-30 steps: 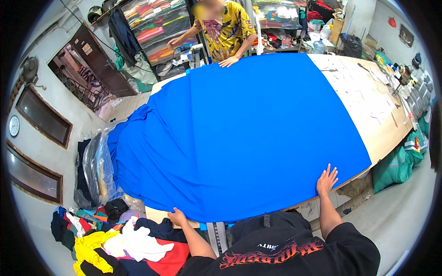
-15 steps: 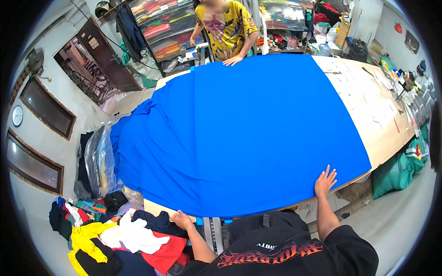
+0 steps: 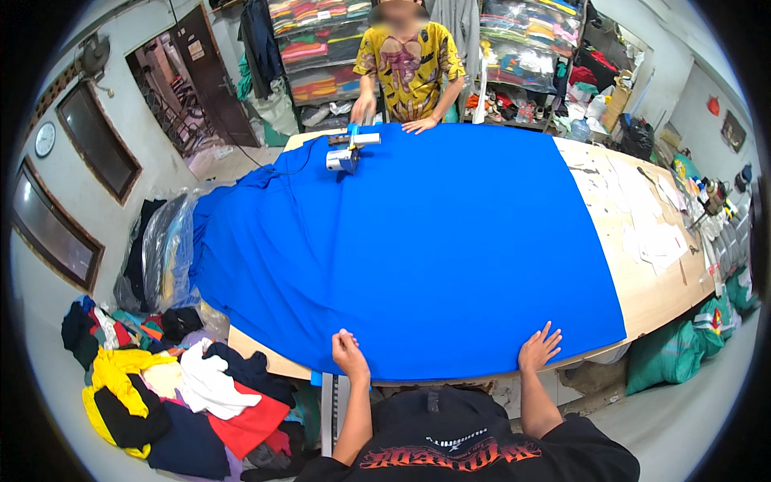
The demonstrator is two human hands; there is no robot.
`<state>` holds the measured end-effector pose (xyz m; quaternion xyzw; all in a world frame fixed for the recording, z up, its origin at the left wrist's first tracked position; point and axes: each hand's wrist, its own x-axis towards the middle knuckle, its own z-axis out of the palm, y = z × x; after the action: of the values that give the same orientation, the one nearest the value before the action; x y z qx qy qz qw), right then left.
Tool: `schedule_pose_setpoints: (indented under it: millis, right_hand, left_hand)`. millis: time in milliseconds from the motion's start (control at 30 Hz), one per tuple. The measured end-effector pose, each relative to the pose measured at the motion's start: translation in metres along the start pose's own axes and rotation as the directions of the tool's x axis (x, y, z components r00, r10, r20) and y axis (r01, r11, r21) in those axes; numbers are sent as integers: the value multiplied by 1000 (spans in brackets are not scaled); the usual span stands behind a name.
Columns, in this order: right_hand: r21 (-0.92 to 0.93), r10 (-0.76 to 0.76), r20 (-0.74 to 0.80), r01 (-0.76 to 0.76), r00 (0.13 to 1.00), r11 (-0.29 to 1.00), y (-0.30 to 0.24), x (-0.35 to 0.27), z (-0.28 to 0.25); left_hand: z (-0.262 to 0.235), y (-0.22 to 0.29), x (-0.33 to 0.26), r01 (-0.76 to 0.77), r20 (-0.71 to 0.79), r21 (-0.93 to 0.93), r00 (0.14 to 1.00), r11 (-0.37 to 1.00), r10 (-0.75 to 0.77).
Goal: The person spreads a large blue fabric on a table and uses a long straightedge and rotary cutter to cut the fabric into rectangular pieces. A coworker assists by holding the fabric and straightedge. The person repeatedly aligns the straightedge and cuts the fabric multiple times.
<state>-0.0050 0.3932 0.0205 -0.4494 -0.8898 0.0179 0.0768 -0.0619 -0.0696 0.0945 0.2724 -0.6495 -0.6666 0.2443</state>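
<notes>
A wide sheet of blue fabric covers most of the long wooden table. It lies smooth in the middle and bunches in folds at the left. Flat on its near right part rests my right hand, fingers spread. Over the near edge of the cloth my left hand is closed with fingers curled; whether anything is in it is hidden. Across the table, a co-worker in a yellow patterned shirt has one hand at a white-and-blue electric cloth-cutting machine on the fabric and the other on its far edge.
A metal rail shows at the near edge by my left arm. Heaped clothes lie at the lower left, beside plastic-wrapped bundles. Paper sheets are on the table's right end. Green sacks stand below it. The machine's cord trails left.
My left hand has moved from the table edge over the cloth. The cutting machine has come from the far edge onto the fabric. My right hand stays flat. The view has shifted.
</notes>
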Motion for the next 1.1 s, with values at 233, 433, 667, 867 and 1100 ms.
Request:
schedule_pose_setpoints:
  millis: [233,433,667,867,1100]
  right_hand:
    - [-36,-11,-7,11,1000,999,6,4,8]
    - [4,-50,-16,50,999,999,7,2,14]
    - [-56,-31,0,31,1000,998,7,3,15]
    - [-81,-24,-35,22,999,996,8,4,19]
    - [-93,-35,-37,31,999,995,9,3,23]
  left_hand:
    - [11,18,-4,57,26,-132,998,990,-54]
    - [-9,16,9,85,-234,-71,967,994,-99]
    - [-89,-2,-63,253,-504,58,842,966,-191]
    - [-181,3,-120,317,-653,-362,585,876,-481]
    - [-172,-24,-104,374,-565,-155,725,914,-393]
